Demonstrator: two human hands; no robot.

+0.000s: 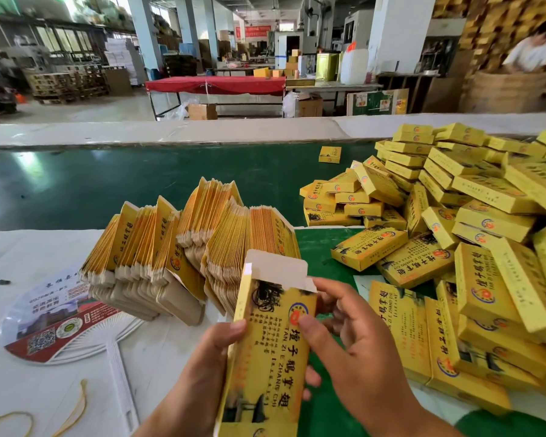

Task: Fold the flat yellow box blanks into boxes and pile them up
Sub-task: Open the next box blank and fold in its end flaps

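I hold one yellow box upright in front of me, opened into a tube, its far top flap standing open. My left hand grips its left side from behind, thumb on the front edge. My right hand holds its right side, thumb pressed on the printed face, fingers curled toward the upper right corner. Behind it, a fanned stack of flat yellow blanks lies on the white table sheet. A large pile of folded yellow boxes fills the right side.
A printed hand fan and yellow rubber bands lie at the left on the white sheet. One lone box sits on the green belt beyond. A person works at the far right; tables and pallets stand behind.
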